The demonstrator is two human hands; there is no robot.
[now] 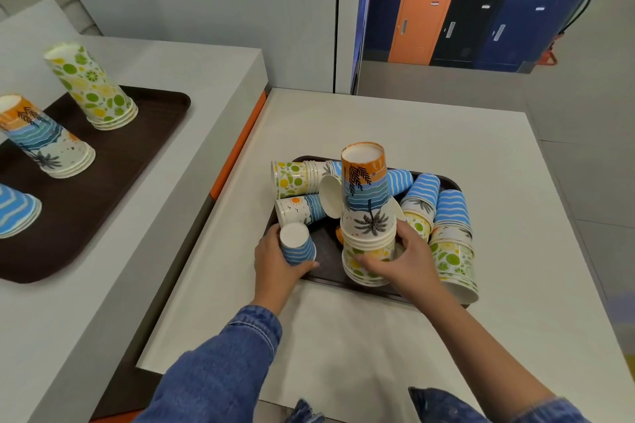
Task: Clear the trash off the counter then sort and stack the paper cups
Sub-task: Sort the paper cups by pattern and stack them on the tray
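Two denim sleeves [223, 364] reach in over the counter [481, 154]. The left hand [275, 263] grips a single upturned blue cup [298, 247] at the left edge of the near tray [326, 247]. The right hand [409, 259] is wrapped round the foot of a tall mixed stack [367, 203] at the tray's middle. More loose cups [443, 206] lie jumbled across the tray's back and right. Sorting looks to be the step in hand. Well left of this tray, sorted stacks [91, 86] stand on a second tray [120, 161]. The blue cup probably belongs there next, and the mixed stack wants splitting by pattern, held steady against toppling.
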